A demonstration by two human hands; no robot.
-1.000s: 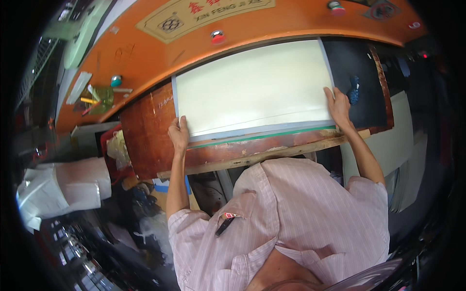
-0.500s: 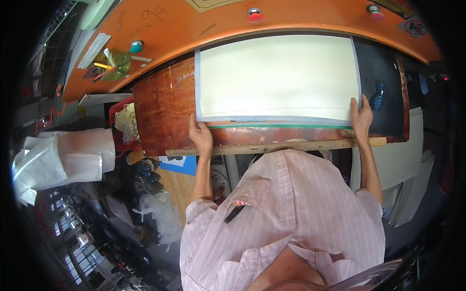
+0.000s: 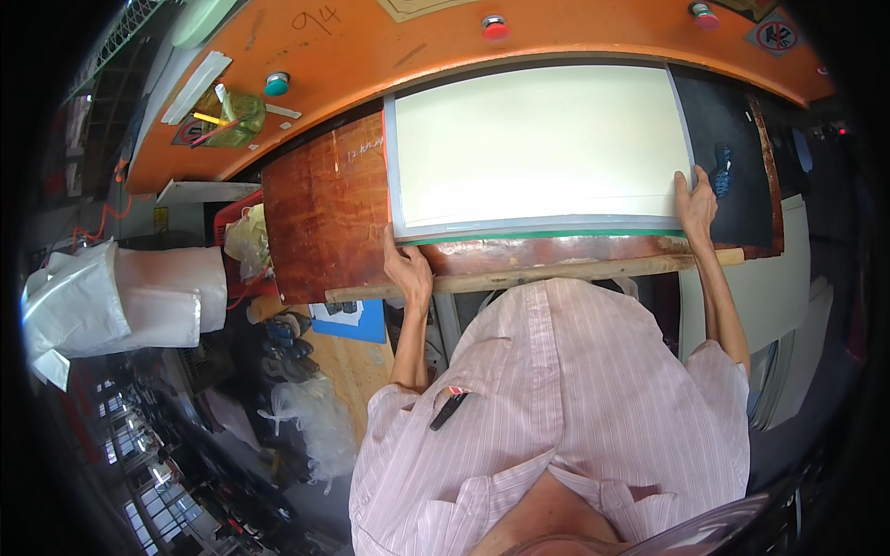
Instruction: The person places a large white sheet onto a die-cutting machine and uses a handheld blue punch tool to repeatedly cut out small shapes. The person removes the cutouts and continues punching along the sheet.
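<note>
A large cream sheet (image 3: 542, 153) with a grey border lies flat over the reddish-brown wooden board (image 3: 320, 204) in front of me. My left hand (image 3: 408, 269) is at its near left corner, fingers bent around the corner and thumb beside it. At the near right edge, my right hand (image 3: 698, 206) grips the sheet, thumb on top and fingers along the outer side. A green strip (image 3: 556, 233) runs along the sheet's near edge. What lies under the sheet is hidden.
An orange machine front (image 3: 408, 46) with red button (image 3: 496, 28) and green button (image 3: 277, 83) spans the far side. A black panel (image 3: 728, 120) lies right. A wooden bar (image 3: 538, 276) borders the near edge. White wrapped rolls (image 3: 167, 296) stand left; pale sheets (image 3: 788, 278) lean right.
The sheet's near edge has come closer to me, up against the green strip, covering the brown gap seen before. Both hands moved with it; the whole view has shifted slightly.
</note>
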